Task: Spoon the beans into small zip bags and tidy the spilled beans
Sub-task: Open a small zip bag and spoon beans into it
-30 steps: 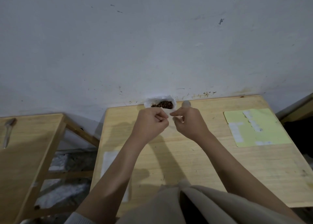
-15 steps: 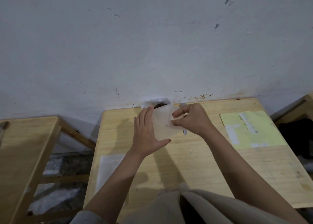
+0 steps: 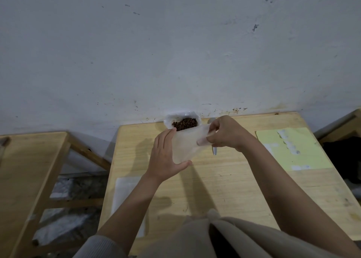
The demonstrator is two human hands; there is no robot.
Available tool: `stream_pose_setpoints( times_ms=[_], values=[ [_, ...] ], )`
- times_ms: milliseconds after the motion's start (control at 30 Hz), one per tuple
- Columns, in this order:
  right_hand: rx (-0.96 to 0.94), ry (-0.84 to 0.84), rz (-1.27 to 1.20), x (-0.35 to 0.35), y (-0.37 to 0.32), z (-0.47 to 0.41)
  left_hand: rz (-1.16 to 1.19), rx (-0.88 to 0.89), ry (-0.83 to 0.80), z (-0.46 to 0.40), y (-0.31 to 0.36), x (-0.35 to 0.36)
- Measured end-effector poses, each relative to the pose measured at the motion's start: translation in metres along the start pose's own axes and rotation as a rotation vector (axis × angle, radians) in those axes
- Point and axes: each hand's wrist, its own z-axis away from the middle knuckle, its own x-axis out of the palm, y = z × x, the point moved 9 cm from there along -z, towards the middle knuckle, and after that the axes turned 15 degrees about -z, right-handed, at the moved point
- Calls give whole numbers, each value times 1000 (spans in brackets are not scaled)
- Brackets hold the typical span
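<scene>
Right now the left hand [image 3: 166, 156] cradles a small zip bag [image 3: 185, 146] with straight fingers behind it and the thumb under its bottom edge, held above the table [image 3: 224, 179]. The right hand [image 3: 224, 133] pinches the bag's mouth; it possibly also holds a spoon [image 3: 214, 150], though that is unclear. Pull the 2 lips well apart before scooping, and keep the opening close to the beans [image 3: 184, 123] by the wall.

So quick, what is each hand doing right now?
Left hand: fingers straight, flat against the small zip bag, thumb under it.
Right hand: pinches the bag's edge and holds a spoon.
</scene>
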Motion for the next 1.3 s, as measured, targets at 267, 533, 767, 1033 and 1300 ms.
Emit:
stream_pose_setpoints(
  times_ms=[267, 533, 767, 1033, 1300],
  values=[
    [-26, -44, -91, 15, 4, 0, -35, -88, -35, 6, -13, 7],
    [-48, -69, -38, 30, 13, 3, 77, -141, 46, 5, 20, -8],
    [-98, 19, -83, 26, 34, -7, 150, -171, 79, 6, 20, -1],
    [-38, 425, -121, -20, 111, -36, 54, -325, -5, 20, -1, 21],
    [79, 570, 126, -25, 166, -70, -3, -396, -59, 18, -9, 32]
  ],
)
